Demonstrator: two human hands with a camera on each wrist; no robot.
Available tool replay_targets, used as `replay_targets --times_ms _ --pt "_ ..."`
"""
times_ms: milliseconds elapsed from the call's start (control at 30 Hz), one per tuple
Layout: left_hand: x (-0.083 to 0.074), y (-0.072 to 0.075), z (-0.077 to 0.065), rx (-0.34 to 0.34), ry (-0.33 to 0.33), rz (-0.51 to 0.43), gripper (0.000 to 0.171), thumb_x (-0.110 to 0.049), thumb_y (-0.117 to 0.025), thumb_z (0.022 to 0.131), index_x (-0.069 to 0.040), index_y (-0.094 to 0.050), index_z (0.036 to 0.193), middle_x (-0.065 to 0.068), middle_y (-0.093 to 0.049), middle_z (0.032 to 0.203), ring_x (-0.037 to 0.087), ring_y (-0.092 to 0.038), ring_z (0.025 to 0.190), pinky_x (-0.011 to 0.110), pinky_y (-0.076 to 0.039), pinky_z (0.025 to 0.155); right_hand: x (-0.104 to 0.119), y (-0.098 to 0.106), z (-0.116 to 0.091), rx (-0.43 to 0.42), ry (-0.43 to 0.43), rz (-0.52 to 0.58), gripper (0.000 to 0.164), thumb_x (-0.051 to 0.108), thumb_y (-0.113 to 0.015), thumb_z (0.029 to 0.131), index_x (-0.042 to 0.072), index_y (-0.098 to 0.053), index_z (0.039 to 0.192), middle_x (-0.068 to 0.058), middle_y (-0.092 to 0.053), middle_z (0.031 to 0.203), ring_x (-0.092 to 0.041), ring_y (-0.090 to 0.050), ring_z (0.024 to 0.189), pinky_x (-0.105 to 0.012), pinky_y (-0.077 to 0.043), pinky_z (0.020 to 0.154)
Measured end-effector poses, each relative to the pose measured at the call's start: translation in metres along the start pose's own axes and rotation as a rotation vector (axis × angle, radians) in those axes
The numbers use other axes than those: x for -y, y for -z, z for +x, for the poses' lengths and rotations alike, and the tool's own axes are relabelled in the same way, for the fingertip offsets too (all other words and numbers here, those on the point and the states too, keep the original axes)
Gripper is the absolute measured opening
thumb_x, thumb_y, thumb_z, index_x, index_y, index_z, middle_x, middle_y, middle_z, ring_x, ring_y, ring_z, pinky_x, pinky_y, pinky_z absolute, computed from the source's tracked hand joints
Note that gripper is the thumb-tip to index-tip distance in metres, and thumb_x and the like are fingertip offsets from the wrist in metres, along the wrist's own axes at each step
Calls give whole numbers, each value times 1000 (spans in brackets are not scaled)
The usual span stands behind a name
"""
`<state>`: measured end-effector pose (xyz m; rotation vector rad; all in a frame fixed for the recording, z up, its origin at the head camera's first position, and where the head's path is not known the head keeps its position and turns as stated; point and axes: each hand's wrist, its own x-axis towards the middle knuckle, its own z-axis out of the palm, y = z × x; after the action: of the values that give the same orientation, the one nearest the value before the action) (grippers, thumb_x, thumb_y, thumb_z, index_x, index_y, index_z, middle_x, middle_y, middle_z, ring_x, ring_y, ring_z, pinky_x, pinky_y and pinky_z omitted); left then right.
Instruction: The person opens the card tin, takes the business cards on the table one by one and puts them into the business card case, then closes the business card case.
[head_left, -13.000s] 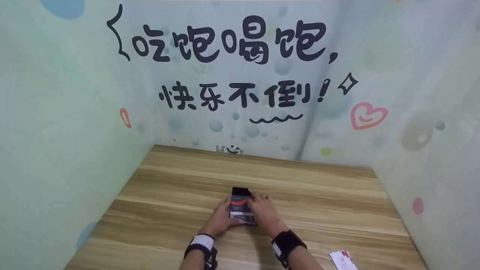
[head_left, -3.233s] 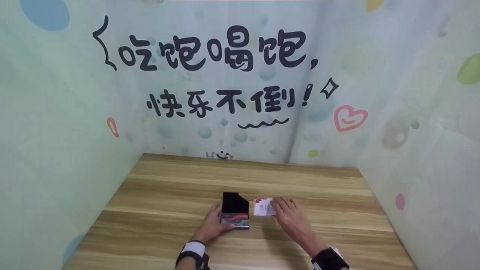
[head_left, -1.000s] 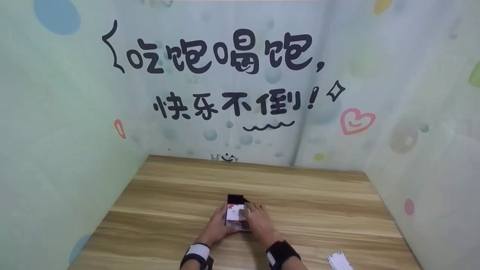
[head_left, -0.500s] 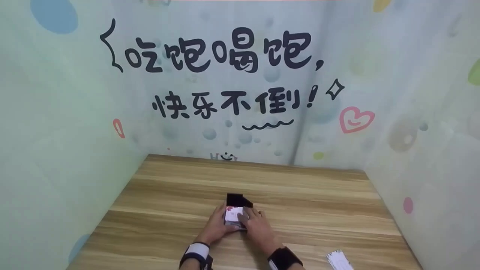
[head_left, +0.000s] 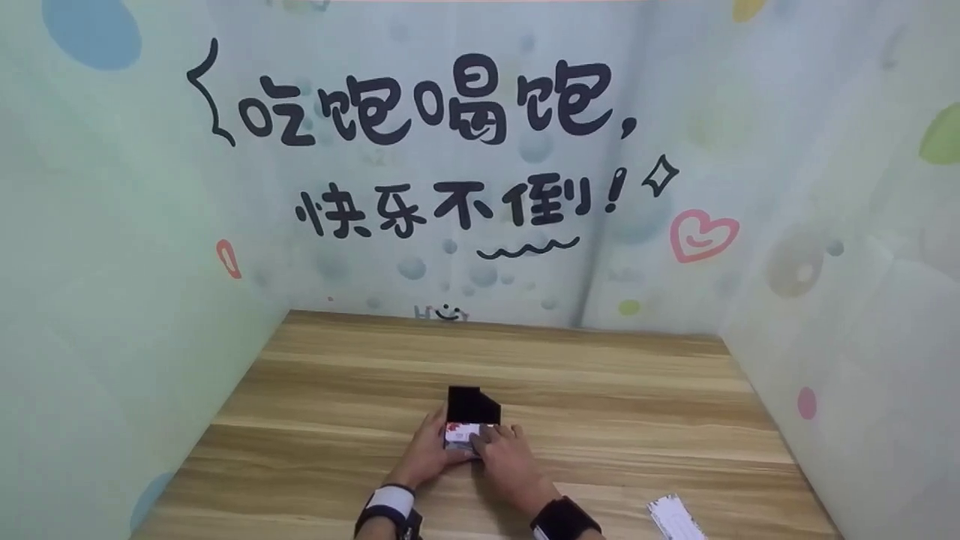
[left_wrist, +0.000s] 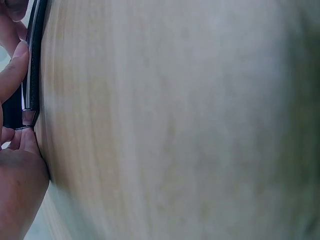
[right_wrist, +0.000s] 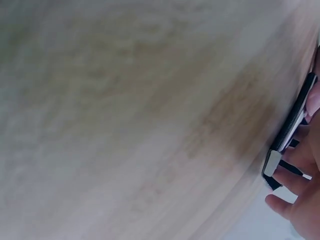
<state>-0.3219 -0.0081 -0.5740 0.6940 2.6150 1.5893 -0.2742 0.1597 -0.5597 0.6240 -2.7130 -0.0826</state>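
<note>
A business card case (head_left: 465, 403) lies near the table's middle, its black inner lid folded out away from me. My left hand (head_left: 421, 454) grips the case from the left, thumb across its near end. Over the case's near half is a white business card (head_left: 456, 433) with red flowers at one corner. My right hand (head_left: 514, 461) holds the card at its right side, the fingers covering that part. In the left wrist view the case's dark edge (left_wrist: 34, 75) is upright between fingers. The right wrist view shows the case (right_wrist: 290, 122) with bent right fingers beside it.
Another white card or small stack of cards (head_left: 675, 517) lies on the wood-grain table (head_left: 337, 375) at the lower right. Printed fabric walls (head_left: 840, 315) stand at the back and both sides.
Seconds ago my right hand held the card to the right of the case. Since then the card came over the case and slid towards me, uncovering more black lid. The left hand keeps its grip.
</note>
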Motion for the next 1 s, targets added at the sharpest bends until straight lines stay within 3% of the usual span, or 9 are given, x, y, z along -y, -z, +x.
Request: replay_targets --times_ms 300,433,600,733,1000 --pt "1 0 1 14 -11 -18 94 -19 -78 68 1 -25 143 31 -28 142 45 -28 131 55 -23 109 8 11 -3 120 -30 -35 44 14 -63 78 13 -57 122 -5 -61 118 -25 -58 106 -49 -45 90" --pt "0 1 0 18 -29 -4 95 -18 -78 69 3 -23 143 33 -28 142 45 -28 131 55 -24 109 10 16 -5 131 -35 -48 37 19 -62 81 13 -59 118 -3 -63 113 -24 -59 103 -47 -45 90" --pt "-1 1 0 13 -45 11 96 -18 -79 68 4 -22 143 33 -29 141 45 -29 130 55 -24 108 8 22 -10 16 -29 -69 29 19 -66 76 16 -64 105 -4 -63 105 -24 -60 97 -45 -45 86" --pt "-2 1 0 2 -57 14 99 -20 -80 67 5 -20 143 32 -32 140 43 -32 129 54 -26 108 3 29 -15 -87 -35 -71 34 13 -66 74 16 -63 108 -8 -61 110 -28 -57 104 -46 -46 86" --pt "-2 0 -2 12 10 2 96 -20 -78 69 -2 -22 145 30 -31 140 45 -30 130 55 -22 109 -9 51 -42 -215 -60 -24 32 10 -68 70 18 -67 101 -9 -62 106 -33 -57 104 -51 -45 85"
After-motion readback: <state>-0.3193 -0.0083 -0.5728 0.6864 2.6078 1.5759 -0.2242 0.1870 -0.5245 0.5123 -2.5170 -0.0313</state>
